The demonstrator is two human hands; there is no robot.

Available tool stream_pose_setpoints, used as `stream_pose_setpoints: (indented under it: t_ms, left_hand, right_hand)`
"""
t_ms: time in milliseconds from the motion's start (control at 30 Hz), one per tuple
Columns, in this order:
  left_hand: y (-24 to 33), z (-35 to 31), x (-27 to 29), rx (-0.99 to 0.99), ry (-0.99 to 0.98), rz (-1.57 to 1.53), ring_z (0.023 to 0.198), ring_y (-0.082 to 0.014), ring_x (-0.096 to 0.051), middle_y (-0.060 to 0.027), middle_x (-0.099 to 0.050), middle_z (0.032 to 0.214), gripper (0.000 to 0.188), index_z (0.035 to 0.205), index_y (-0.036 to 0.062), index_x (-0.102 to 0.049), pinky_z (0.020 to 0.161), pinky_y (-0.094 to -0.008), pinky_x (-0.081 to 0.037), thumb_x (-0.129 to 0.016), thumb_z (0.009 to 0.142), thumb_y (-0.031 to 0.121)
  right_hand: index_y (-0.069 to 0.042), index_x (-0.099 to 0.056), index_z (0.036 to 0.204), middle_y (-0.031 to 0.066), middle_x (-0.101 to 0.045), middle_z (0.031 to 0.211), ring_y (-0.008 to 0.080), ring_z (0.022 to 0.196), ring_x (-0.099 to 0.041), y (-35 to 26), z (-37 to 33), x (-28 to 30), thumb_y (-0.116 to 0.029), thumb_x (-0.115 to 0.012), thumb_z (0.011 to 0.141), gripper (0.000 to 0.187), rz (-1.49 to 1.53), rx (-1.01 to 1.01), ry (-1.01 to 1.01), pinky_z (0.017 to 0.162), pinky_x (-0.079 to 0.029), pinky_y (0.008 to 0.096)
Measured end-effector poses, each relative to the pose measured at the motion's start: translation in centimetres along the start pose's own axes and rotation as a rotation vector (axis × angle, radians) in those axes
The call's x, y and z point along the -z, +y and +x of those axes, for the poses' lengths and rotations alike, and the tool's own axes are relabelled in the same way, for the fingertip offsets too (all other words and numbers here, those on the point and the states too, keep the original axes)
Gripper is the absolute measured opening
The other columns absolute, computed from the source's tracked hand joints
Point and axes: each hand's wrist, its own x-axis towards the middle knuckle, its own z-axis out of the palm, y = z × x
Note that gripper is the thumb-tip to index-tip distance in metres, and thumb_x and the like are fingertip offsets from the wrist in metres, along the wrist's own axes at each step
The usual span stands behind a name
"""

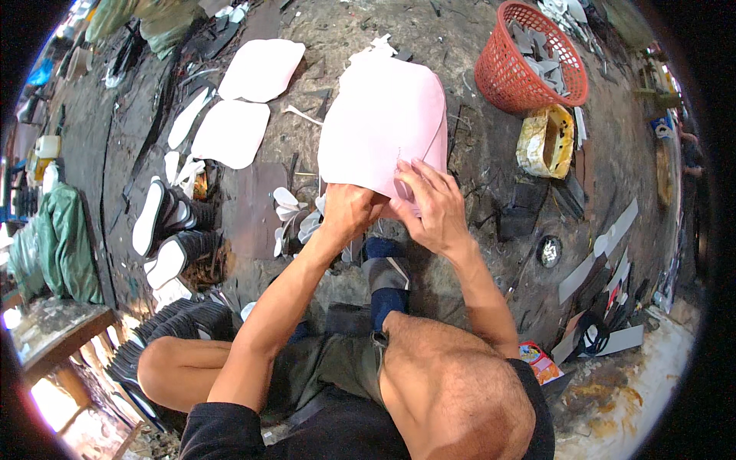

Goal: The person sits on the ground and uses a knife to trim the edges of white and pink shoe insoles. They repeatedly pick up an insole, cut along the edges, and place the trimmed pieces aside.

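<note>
A pale pink sheet (pixel 383 123) with rounded far corners is in front of me, with the edge of at least one more sheet showing along its right side. My left hand (pixel 354 211) is closed around its near edge, knuckles up, with the fingertips hidden underneath. At the near right corner my right hand (pixel 433 207) grips the sheet, fingers on top and thumb along the edge. Two lighter pink pieces, one farther (pixel 262 69) and one nearer (pixel 231 134), lie flat to the left on the floor.
A red plastic basket (pixel 498 73) of grey scraps stands at the far right, beside a yellowed square tub (pixel 537 146). Black slippers with white soles (pixel 153 218) lie at the left. A round metal dish (pixel 549 251) and offcut strips (pixel 579 276) are on the right.
</note>
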Motion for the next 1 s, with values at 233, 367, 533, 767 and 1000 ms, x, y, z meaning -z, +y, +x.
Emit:
stream_pose_setpoints:
  t_ms: [233, 367, 533, 767, 1000]
  left_hand:
    - [0.5, 0.7, 0.1, -0.050, 0.013, 0.152, 0.092, -0.0245, -0.053, -0.0030, -0.057, 0.095, 0.044, 0.126, 0.0263, -0.068, 0.078, -0.0416, -0.041, -0.072, 0.082, 0.024]
    - [0.4, 0.8, 0.1, -0.067, 0.029, 0.171, 0.089, -0.0249, -0.052, -0.0041, -0.054, 0.094, 0.044, 0.124, 0.0228, -0.068, 0.078, -0.0412, -0.042, -0.073, 0.080, 0.023]
    - [0.0, 0.9, -0.3, -0.113, 0.156, 0.136, 0.096, -0.0272, -0.054, -0.0064, -0.057, 0.102, 0.040, 0.119, 0.0217, -0.071, 0.083, -0.0431, -0.042, -0.073, 0.079, 0.023]
    - [0.3, 0.6, -0.2, -0.062, 0.124, 0.147, 0.101, -0.0290, -0.056, -0.0066, -0.062, 0.107, 0.036, 0.111, 0.0174, -0.073, 0.087, -0.0451, -0.042, -0.075, 0.076, 0.022]
    - [1.0, -1.4, -1.7, -0.017, 0.219, 0.144, 0.093, -0.0268, -0.056, -0.0047, -0.062, 0.098, 0.035, 0.112, 0.0192, -0.073, 0.081, -0.0445, -0.041, -0.076, 0.077, 0.023]
  right_hand:
    - [-0.007, -0.066, 0.103, 0.0117, -0.072, 0.089, 0.0310, 0.076, -0.069, 2.5, 3.9, 2.3, -0.012, -0.062, 0.088, 0.017, -0.071, -0.138, 0.002, 0.067, -0.055, 0.0411]
    - [-0.005, -0.065, 0.102, 0.0144, -0.070, 0.083, 0.0322, 0.073, -0.069, 3.3, 3.9, 3.2, -0.010, -0.062, 0.088, 0.015, 0.020, -0.175, 0.028, 0.069, -0.055, 0.0426]
    - [-0.004, -0.064, 0.102, 0.0152, -0.070, 0.084, 0.0324, 0.074, -0.069, 2.2, 1.4, 0.4, -0.007, -0.064, 0.085, 0.017, -0.034, -0.019, -0.041, 0.069, -0.055, 0.0430]
    - [-0.003, -0.066, 0.104, 0.0158, -0.070, 0.086, 0.0336, 0.077, -0.069, 2.1, 1.4, 0.7, -0.005, -0.063, 0.084, 0.020, -0.020, -0.098, -0.038, 0.070, -0.055, 0.0424]
    - [-0.002, -0.069, 0.103, 0.0191, -0.064, 0.092, 0.0369, 0.093, -0.062, 3.2, 2.6, -0.4, -0.015, -0.054, 0.091, 0.024, 0.049, -0.146, -0.177, 0.087, -0.050, 0.0487]
